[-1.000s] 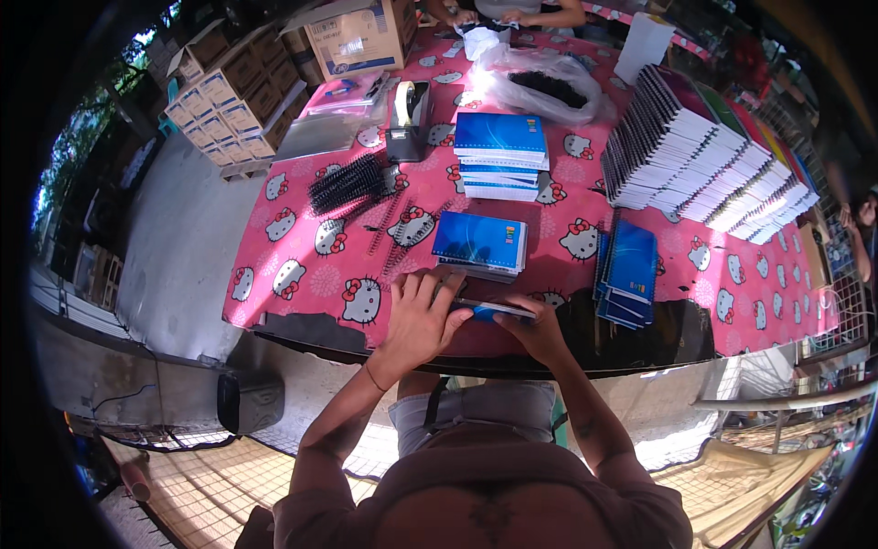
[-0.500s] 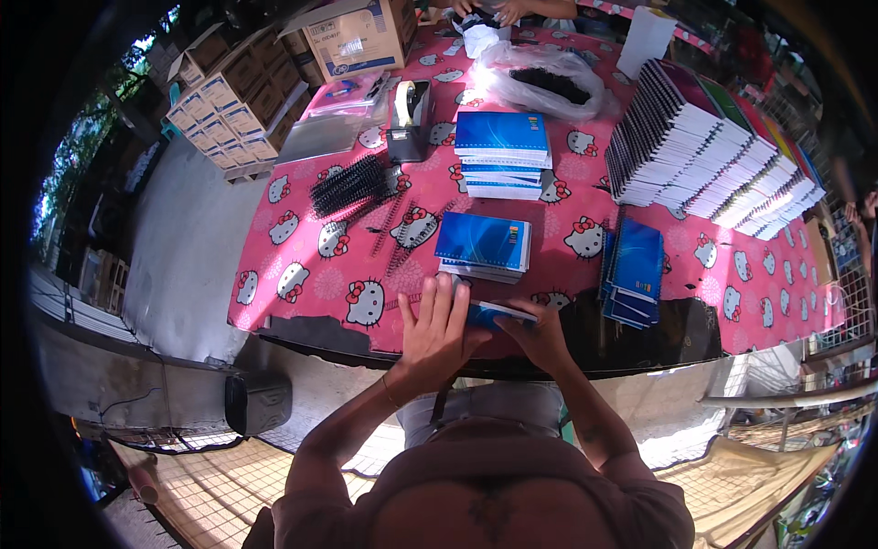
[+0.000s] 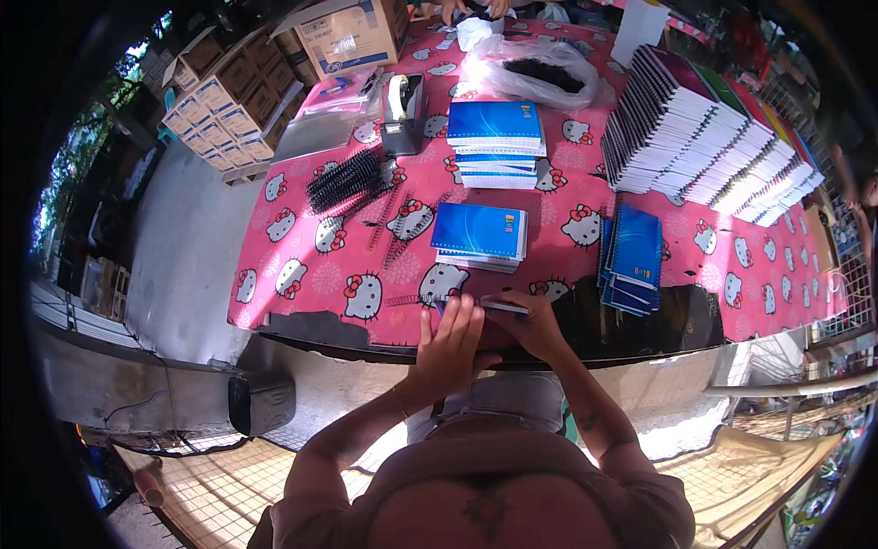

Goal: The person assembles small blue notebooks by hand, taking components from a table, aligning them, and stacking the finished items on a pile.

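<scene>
At the table's near edge, my right hand (image 3: pixel 532 327) grips a small notebook (image 3: pixel 506 306), seen nearly edge-on. My left hand (image 3: pixel 450 337) lies against its left end with fingers stretched out and close together, hiding much of it. A thin dark spiral coil (image 3: pixel 412 299) sticks out to the left of my left fingertips; its other end is hidden. Just beyond my hands sits a short stack of blue-covered notebooks (image 3: pixel 477 233). Farther back stands a taller stack of similar blue notebooks (image 3: pixel 494 128). Several spiral-bound blue notebooks (image 3: pixel 634 247) overlap to the right.
Black coils (image 3: pixel 346 180) are heaped at left, beside a tape dispenser (image 3: pixel 401 119). A plastic bag (image 3: pixel 540 73) with black contents lies farther back. Tall rows of spiral notebooks (image 3: pixel 700 137) fill the right. Cartons (image 3: pixel 229 105) stand at left. Another person's hands (image 3: pixel 476 9) show at the far edge.
My left fingers have drawn closer together and moved slightly right and down. The notebook has tilted from showing its blue cover to nearly edge-on. The coil at left shows more clearly.
</scene>
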`<state>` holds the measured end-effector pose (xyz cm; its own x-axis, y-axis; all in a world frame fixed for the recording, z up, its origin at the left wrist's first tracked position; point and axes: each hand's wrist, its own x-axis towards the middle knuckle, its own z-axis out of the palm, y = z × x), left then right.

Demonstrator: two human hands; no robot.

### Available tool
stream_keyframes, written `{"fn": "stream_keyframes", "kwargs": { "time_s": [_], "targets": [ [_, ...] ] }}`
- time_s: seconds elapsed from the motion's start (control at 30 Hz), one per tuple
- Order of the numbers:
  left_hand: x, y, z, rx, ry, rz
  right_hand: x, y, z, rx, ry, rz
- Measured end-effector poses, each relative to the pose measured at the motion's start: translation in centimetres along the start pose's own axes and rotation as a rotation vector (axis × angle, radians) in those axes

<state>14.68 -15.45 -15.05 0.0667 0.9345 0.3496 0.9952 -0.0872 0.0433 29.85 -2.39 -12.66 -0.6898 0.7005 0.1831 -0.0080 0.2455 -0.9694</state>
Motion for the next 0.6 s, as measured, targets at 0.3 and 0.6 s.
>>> {"fn": "stream_keyframes", "kwargs": {
  "time_s": [0.3, 0.6],
  "targets": [
    [4.0, 0.2, -1.6, 0.047, 0.044, -0.013, -0.3, 0.3, 0.0, 0.002, -0.003, 0.114],
    [6.1, 0.4, -3.6, -0.018, 0.034, -0.022, -0.5, 0.7, -0.5, -0.035, -0.060, 0.063]
  ]
}}
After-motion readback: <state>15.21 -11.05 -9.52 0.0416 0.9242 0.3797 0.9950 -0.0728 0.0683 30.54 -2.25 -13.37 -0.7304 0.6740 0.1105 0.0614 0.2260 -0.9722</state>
